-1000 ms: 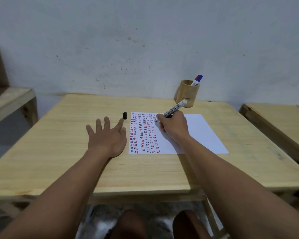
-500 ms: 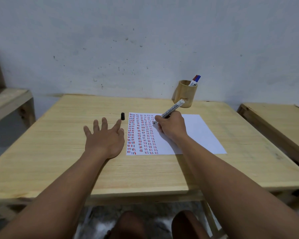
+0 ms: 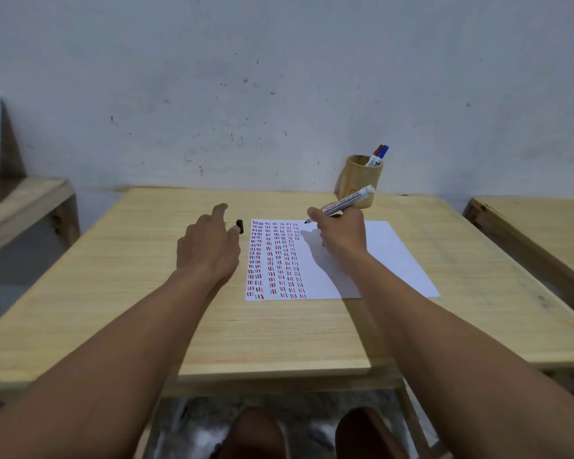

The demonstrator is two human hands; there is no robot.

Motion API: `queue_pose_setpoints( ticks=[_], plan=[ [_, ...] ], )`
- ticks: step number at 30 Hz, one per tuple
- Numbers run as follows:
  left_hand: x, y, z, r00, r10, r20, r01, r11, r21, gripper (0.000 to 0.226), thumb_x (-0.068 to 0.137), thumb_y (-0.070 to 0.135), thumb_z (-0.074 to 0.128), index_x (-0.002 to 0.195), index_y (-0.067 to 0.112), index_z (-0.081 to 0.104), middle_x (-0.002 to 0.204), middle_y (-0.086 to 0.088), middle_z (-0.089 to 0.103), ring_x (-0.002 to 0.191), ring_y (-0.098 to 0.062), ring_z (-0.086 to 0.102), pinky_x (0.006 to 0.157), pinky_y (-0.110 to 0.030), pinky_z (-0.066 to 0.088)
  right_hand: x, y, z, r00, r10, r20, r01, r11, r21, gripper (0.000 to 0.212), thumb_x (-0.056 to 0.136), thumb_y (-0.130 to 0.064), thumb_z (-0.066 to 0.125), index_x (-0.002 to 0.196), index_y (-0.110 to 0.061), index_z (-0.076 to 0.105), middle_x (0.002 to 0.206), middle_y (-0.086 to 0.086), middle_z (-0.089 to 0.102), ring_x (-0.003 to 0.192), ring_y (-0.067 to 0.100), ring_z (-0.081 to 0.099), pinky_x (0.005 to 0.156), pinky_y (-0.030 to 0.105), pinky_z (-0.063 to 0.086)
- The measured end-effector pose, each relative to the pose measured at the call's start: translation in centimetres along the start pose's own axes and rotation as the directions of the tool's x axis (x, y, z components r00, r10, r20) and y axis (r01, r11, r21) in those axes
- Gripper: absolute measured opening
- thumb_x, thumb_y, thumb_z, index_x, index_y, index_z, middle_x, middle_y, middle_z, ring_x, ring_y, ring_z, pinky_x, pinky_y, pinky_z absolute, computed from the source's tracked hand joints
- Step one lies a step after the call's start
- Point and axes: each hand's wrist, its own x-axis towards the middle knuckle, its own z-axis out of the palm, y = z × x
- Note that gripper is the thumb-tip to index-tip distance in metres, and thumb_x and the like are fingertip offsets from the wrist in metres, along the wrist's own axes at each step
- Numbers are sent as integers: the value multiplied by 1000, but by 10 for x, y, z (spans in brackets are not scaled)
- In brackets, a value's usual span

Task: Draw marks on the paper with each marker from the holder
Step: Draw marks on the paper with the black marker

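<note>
A white paper (image 3: 388, 256) lies on the wooden table (image 3: 146, 293), its left part filled with columns of short red, blue and black dashes. My right hand (image 3: 340, 236) grips an uncapped white marker (image 3: 345, 202), its black tip just above the paper's top edge. The marker's black cap (image 3: 240, 225) lies on the table just left of the paper. My left hand (image 3: 209, 246) hovers raised beside the cap, thumb almost touching it, fingers apart. A wooden holder (image 3: 358, 182) at the back holds a red and a blue marker (image 3: 378, 154).
A second wooden table (image 3: 537, 233) stands to the right and a low wooden bench (image 3: 17, 207) to the left. A grey-white wall rises behind the table. My knees show below the table's front edge.
My left hand lifted off the table and moved forward and right to the cap. My right hand raised the marker tip from the dashes to the paper's top edge.
</note>
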Motion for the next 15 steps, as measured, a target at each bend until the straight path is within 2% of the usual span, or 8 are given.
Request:
queue_pose_setpoints(
  ticks=[4,7,9,12,15],
  plan=[
    [19,0,2,991,113,76,-115,993,18,45,101,29,48,145,28,48,130,-10,62,124,-31,54,89,-40,45,-3,-13,-3,998,51,41,-59,979,196,20,88,-26,72,87,-7,66,65,2,64,48,12,57,48,25,51],
    [22,-1,5,991,130,20,-130,991,32,32,99,18,52,127,22,67,117,-5,72,107,-30,64,81,-35,49,-7,-22,-4,987,116,107,-146,928,342,18,91,-17,60,76,-8,64,59,2,60,43,11,53,43,21,49],
    [21,0,3,992,121,-16,-121,992,27,25,96,15,56,115,19,72,106,-2,76,97,-28,67,76,-33,49,-11,-25,-4,982,129,135,-171,912,373,18,91,-14,59,75,-8,64,58,3,61,43,11,52,43,21,49],
    [17,12,-4,997,48,-52,-55,989,-135,16,93,17,60,101,17,73,96,0,76,84,-21,66,74,-31,49,-16,-26,-5,977,142,156,-193,901,388,18,92,-14,62,75,-8,66,57,1,62,45,10,53,45,21,50],
    [16,33,-15,996,-46,-72,10,902,-432,11,90,15,62,91,18,73,89,4,76,79,-15,66,74,-28,49,-20,-30,-8,970,161,184,-229,862,452,15,92,-12,67,78,-8,68,57,-1,60,48,9,53,47,20,51]
  ],
)
